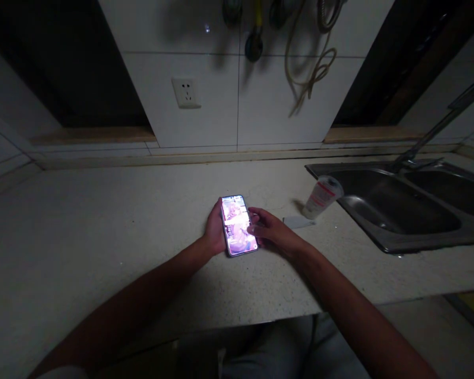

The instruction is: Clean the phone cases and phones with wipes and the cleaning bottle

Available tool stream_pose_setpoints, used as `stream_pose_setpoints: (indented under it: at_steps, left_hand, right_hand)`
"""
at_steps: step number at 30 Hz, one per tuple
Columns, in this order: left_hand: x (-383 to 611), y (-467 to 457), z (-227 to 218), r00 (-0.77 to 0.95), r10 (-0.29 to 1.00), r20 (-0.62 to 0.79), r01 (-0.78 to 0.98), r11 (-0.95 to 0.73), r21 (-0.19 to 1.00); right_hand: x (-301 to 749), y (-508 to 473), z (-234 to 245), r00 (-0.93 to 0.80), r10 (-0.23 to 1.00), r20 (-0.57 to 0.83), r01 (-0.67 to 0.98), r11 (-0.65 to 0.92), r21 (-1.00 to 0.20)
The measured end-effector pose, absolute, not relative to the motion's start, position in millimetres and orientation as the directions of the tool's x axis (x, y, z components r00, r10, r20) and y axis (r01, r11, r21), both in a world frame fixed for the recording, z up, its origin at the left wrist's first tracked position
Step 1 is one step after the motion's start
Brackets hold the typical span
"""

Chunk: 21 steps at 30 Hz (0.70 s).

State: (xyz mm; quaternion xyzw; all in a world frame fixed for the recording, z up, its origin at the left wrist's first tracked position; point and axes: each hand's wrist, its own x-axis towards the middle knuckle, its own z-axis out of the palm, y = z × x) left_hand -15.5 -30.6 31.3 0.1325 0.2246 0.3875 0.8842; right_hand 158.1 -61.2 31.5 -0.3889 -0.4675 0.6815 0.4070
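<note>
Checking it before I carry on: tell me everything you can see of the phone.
The phone is a slim slab with rounded corners; its glassy-looking screen glows pink and white, too washed out to read. Facing up, its top leans slightly left. The left grip holds its left side; the right grip has its thumb at the screen's right edge, contact unclear. Whether it rests on the counter is unclear.

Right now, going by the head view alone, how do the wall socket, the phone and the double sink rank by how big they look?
1. Double sink, clearly the largest
2. Phone
3. Wall socket, the smallest
</note>
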Motion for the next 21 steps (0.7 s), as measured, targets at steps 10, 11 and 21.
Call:
stream_pose_setpoints:
  at_steps: [10,11,21]
  left_hand:
    - [-15,-32,32,0.579,0.756,-0.307,-0.626,0.653,0.426]
    - [-15,-33,32,0.576,0.758,-0.304,-0.626,0.649,0.432]
    - [-15,-34,30,0.56,0.767,-0.311,-0.599,0.635,0.488]
  right_hand:
    - [151,-66,30,-0.325,0.933,-0.156,0.055,-0.146,-0.988]
    - [150,-66,29,-0.318,0.934,-0.165,0.075,-0.149,-0.986]
    - [147,-63,15,-0.32,0.943,-0.094,0.02,-0.092,-0.996]
